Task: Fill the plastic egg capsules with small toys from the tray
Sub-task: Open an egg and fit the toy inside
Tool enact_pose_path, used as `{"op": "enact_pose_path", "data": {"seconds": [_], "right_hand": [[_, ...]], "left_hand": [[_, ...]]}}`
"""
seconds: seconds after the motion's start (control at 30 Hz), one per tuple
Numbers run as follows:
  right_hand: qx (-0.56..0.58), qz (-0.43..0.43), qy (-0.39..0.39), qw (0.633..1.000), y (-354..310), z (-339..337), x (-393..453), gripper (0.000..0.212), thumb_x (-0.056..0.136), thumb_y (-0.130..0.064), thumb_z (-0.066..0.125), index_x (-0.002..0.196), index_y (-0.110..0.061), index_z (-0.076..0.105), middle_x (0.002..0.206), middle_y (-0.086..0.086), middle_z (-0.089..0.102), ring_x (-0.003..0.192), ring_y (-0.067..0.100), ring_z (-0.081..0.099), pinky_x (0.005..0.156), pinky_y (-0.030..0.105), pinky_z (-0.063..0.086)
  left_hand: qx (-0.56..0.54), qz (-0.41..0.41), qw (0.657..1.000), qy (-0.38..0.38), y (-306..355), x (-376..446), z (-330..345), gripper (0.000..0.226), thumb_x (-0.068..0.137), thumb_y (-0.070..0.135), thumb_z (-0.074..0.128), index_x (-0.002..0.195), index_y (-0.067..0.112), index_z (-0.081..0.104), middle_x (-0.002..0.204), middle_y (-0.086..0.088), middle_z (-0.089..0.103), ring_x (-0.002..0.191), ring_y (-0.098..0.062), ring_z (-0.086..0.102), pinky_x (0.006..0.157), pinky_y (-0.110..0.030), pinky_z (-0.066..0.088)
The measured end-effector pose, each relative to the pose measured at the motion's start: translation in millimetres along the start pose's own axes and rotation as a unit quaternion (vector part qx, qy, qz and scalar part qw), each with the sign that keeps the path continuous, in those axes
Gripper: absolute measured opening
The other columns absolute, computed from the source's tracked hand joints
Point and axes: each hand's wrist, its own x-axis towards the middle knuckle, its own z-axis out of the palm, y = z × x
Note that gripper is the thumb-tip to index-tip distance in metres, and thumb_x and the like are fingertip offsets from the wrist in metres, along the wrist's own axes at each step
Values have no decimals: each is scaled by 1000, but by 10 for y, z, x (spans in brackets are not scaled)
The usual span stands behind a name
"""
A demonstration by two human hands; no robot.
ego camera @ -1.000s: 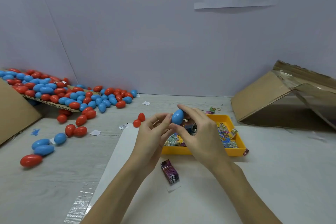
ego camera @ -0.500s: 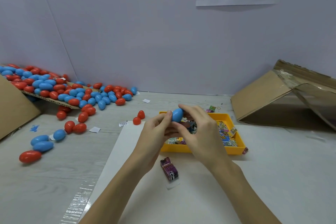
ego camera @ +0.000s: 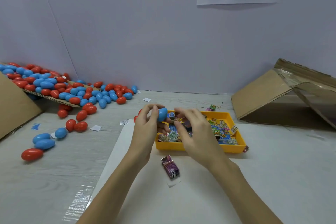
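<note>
My left hand (ego camera: 147, 129) grips a closed blue egg capsule (ego camera: 162, 114) between thumb and fingers, above the far left corner of the yellow tray (ego camera: 200, 148). My right hand (ego camera: 195, 131) hovers just right of the egg over the tray, apart from the egg, with loosely curled fingers that hold nothing I can make out. The tray holds several small packaged toys (ego camera: 221, 132). A purple packaged toy (ego camera: 170, 167) lies on the white sheet (ego camera: 181, 196) in front of the tray.
A big pile of red and blue eggs (ego camera: 72, 91) spills from a cardboard flap at the left, and loose eggs (ego camera: 43, 141) trail toward me. An open cardboard box (ego camera: 263, 96) lies on its side at the right. A cardboard panel (ego camera: 14, 103) leans at the far left.
Both hands held the blue egg together before. Now my right hand has come off it and shifted right over the tray, while the left hand keeps the egg.
</note>
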Motion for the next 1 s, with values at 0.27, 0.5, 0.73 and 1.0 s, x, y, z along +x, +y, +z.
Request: {"op": "enact_pose_path", "data": {"seconds": [0.27,0.5,0.73,1.0], "right_hand": [[-65,13,-126,990,115,71,-17,38,105,-48,48,110,-28,80,114,-13,71,108,8,50,92,30,44],[-100,7,-161,982,70,125,-29,42,109,-41,41,109,-23,79,110,-11,74,105,12,52,97,38,40],[-13,84,-10,996,96,95,30,8,91,-14,76,98,-16,79,89,-7,75,83,1,67,73,9,49],[-7,123,28,992,103,119,33,5,96,-19,72,100,-18,76,84,-13,69,81,-3,64,69,8,49]], "left_hand": [[-41,-38,998,24,-3,74,-60,22,104,30,60,114,14,69,79,-4,71,65,-15,64,61,-22,57],[-19,-35,999,28,-38,83,-65,20,103,22,63,119,10,67,80,-4,68,67,-15,64,61,-23,55],[-16,-38,999,32,-35,95,-65,22,102,23,63,119,9,66,80,-6,69,67,-16,65,61,-22,55],[-13,-48,998,34,-34,93,-63,24,102,25,63,120,9,66,80,-4,69,68,-16,65,64,-25,55]]}}
